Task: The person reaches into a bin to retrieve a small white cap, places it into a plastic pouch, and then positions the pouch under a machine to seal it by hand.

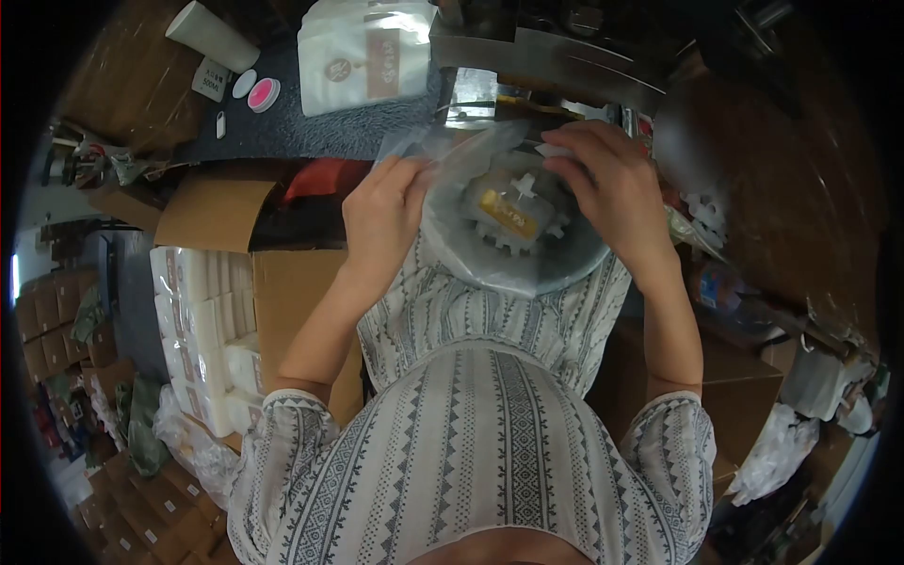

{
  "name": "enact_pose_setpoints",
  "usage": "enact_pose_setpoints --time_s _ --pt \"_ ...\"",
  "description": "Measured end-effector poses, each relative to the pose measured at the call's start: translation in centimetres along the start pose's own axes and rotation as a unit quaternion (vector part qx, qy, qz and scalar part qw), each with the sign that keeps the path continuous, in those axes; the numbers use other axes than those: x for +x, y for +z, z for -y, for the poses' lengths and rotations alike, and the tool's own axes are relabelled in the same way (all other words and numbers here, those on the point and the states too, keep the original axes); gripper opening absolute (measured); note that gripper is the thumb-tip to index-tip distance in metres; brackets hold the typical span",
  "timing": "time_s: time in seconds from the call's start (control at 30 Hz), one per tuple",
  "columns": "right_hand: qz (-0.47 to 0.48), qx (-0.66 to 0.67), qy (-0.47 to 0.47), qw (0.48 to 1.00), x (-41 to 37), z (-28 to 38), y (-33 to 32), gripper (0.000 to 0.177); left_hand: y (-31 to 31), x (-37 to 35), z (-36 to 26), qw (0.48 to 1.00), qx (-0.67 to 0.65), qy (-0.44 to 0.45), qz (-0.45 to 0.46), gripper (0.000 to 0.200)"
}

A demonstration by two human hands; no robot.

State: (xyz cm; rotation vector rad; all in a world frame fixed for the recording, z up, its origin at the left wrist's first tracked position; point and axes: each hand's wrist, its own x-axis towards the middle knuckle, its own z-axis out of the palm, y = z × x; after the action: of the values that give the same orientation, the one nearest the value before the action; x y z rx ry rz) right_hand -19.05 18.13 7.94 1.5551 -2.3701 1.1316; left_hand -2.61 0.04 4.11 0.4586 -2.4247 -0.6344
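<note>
A clear plastic bag [461, 155] stretches out from my left hand [381, 212], whose thumb and fingers pinch its edge. My right hand [612, 184] is closed at the other side, with a small white piece [556, 149] showing at its fingertips; I cannot tell whether that is part of the bag. Below both hands a round grey basin [574, 275] sits at my lap. Within its outline, seen through clear film, lies a small packet with a yellow label [508, 213]. Pale toothed shapes [513, 243] surround the packet.
Printed white pouches [363, 56] lie on a dark fuzzy mat [325, 137], near a white cup [212, 36] and a small pink-filled tub [264, 94]. Left of me an open cardboard box [301, 301] adjoins wrapped white packs [193, 320]. Dark machinery [556, 61] stands ahead.
</note>
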Motion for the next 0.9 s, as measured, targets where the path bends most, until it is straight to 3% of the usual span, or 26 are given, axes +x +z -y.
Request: enact_pose_setpoints --time_s 0.13,0.2,0.27,0.3,0.5,0.6,0.67,0.73,0.8,0.83,0.9 --pt "0.022 0.024 -0.040 0.999 0.1 0.7 0.2 0.022 0.2 -0.3 -0.7 0.998 -0.034 0.021 0.051 0.007" --pt "0.032 0.058 -0.034 0.997 -0.1 0.5 -0.1 0.022 1.1 -0.4 -0.8 0.986 -0.079 0.039 0.142 0.011" --pt "0.123 0.119 0.102 0.980 -0.1 0.0 -0.6 0.024 2.3 -0.3 -1.0 0.981 -0.092 0.032 0.170 0.012" --pt "0.123 0.118 0.101 0.980 -0.2 -0.2 -1.0 0.024 2.7 -0.1 -1.0 0.975 -0.103 0.025 0.196 0.014" --pt "0.041 0.020 0.091 0.995 -1.3 -1.3 -2.7 0.025 3.3 0.3 -0.9 0.974 -0.134 -0.040 0.178 0.016" --pt "0.069 -0.034 0.036 0.996 -1.4 -1.5 -2.4 0.025 3.3 -0.1 -0.4 0.980 -0.106 -0.008 0.169 0.016" --pt "0.134 0.037 0.021 0.990 -1.4 -1.5 -1.6 0.024 3.6 -0.4 -0.3 0.977 -0.114 0.019 0.180 0.017" --pt "0.132 0.064 0.051 0.988 -1.1 -1.4 -1.1 0.024 4.0 -0.4 -0.3 0.973 -0.123 0.045 0.191 0.017" --pt "0.131 0.090 0.081 0.984 -1.0 -1.6 -0.7 0.024 4.6 -0.3 -0.5 0.955 -0.179 0.016 0.238 0.020" --pt "0.088 0.097 0.124 0.984 -1.0 -1.9 -0.7 0.025 4.9 -0.1 -0.9 0.955 -0.179 0.014 0.238 0.020" --pt "0.045 0.102 0.164 0.980 -1.0 -2.5 -1.2 0.027 5.4 0.8 -1.7 0.843 -0.368 -0.259 0.295 0.022"
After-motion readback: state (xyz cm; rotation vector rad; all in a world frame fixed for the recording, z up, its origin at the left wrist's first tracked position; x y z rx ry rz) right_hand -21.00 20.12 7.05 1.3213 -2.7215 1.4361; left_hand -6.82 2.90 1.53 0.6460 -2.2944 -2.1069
